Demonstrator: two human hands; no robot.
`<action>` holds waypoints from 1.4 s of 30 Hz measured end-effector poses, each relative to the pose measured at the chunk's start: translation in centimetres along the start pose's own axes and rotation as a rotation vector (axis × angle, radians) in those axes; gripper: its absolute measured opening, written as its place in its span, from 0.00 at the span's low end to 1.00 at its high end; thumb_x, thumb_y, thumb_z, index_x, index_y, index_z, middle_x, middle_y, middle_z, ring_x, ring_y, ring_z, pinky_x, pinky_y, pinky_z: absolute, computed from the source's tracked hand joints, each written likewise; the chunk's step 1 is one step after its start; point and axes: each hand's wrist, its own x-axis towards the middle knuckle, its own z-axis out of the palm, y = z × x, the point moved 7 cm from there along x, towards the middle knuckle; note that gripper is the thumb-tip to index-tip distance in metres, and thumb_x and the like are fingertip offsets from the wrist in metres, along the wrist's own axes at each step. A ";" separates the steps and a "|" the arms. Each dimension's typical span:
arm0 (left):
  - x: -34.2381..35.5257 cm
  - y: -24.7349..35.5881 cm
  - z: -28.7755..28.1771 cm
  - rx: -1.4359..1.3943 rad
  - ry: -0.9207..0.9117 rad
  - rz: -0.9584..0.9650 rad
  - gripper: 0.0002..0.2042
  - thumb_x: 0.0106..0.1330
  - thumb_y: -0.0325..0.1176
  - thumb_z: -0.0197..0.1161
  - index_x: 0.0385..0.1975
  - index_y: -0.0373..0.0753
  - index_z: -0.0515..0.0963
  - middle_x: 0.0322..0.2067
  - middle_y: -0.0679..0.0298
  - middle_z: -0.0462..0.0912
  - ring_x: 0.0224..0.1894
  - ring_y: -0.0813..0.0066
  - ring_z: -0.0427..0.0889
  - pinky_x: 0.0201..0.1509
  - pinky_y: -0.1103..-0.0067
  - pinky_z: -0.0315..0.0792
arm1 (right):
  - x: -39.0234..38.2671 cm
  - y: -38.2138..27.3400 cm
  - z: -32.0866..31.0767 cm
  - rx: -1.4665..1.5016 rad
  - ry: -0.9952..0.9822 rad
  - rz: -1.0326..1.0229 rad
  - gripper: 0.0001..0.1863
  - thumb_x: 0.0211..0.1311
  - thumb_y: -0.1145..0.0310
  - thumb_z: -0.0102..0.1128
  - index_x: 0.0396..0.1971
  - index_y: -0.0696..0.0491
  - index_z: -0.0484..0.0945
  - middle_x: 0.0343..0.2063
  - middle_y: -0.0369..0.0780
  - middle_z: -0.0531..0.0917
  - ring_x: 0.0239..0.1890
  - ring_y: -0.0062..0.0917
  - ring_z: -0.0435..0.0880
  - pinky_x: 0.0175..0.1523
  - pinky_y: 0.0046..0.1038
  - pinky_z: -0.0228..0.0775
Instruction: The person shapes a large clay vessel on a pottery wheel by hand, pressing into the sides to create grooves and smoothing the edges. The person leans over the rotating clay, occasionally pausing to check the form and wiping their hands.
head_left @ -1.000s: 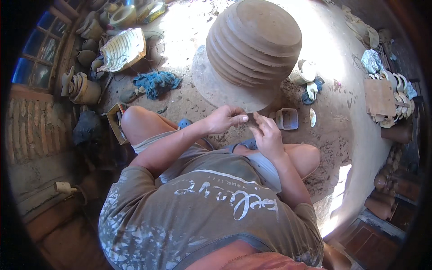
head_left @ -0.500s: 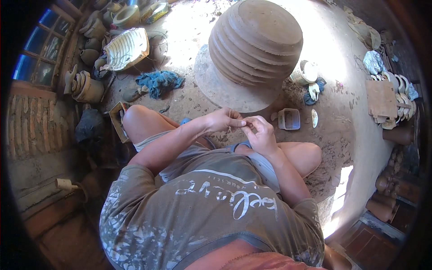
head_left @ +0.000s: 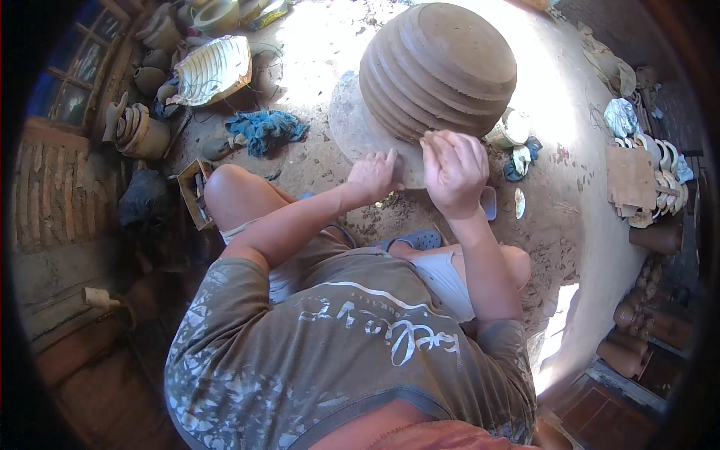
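A large brown clay pot with stepped ridges round its side stands on a round grey turntable in front of me. My left hand rests at the turntable's near edge, fingers extended over it and partly hidden. Higher and to the right, my right hand is closed in a pinch by the pot's lower side. Whatever lies between its fingertips is hidden, and I cannot tell whether they touch the clay.
A small plastic tub is partly behind my right wrist. Blue cloth lies left of the turntable, near a ribbed pale mould. A box of tools sits by my left knee. A bucket stands right of the pot.
My hands were together over my lap, fingertips meeting. They have parted and moved forward, the left to the turntable's edge, the right up beside the pot.
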 end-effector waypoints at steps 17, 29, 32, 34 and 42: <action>0.7 -3.7 -0.8 0.073 -0.185 0.050 0.45 0.57 0.59 0.76 0.73 0.43 0.70 0.54 0.50 0.84 0.57 0.47 0.84 0.59 0.59 0.80 | 2.1 -0.1 2.7 -0.230 -0.057 -0.212 0.07 0.53 0.66 0.74 0.34 0.44 0.89 0.35 0.27 0.82 0.42 0.22 0.80 0.53 0.35 0.64; 3.4 -9.9 -6.6 0.168 -0.363 0.077 0.43 0.55 0.53 0.79 0.75 0.63 0.71 0.49 0.55 0.85 0.53 0.53 0.86 0.56 0.62 0.80 | 1.4 1.5 1.0 -0.146 -0.051 -0.285 0.06 0.54 0.71 0.72 0.33 0.47 0.90 0.36 0.26 0.85 0.35 0.21 0.79 0.47 0.33 0.63; 4.3 -11.9 -7.1 0.141 -0.379 0.105 0.42 0.56 0.48 0.79 0.75 0.61 0.72 0.50 0.54 0.86 0.54 0.53 0.86 0.57 0.63 0.79 | 1.2 1.9 0.4 -0.123 -0.063 -0.290 0.07 0.54 0.70 0.72 0.34 0.48 0.90 0.36 0.26 0.84 0.35 0.21 0.79 0.47 0.32 0.63; 5.2 -12.7 -7.3 0.122 -0.425 0.085 0.43 0.55 0.46 0.81 0.75 0.64 0.71 0.52 0.55 0.86 0.57 0.54 0.85 0.60 0.64 0.78 | 0.8 2.5 0.0 -0.118 -0.064 -0.292 0.07 0.53 0.70 0.72 0.34 0.48 0.90 0.36 0.26 0.84 0.35 0.21 0.79 0.46 0.32 0.63; 5.2 -14.6 -7.1 0.133 -0.373 0.109 0.39 0.59 0.45 0.77 0.74 0.59 0.72 0.51 0.60 0.89 0.54 0.57 0.86 0.57 0.65 0.78 | -1.6 6.6 -2.7 -0.085 -0.078 -0.175 0.12 0.50 0.72 0.80 0.36 0.50 0.90 0.36 0.32 0.85 0.38 0.28 0.83 0.50 0.35 0.70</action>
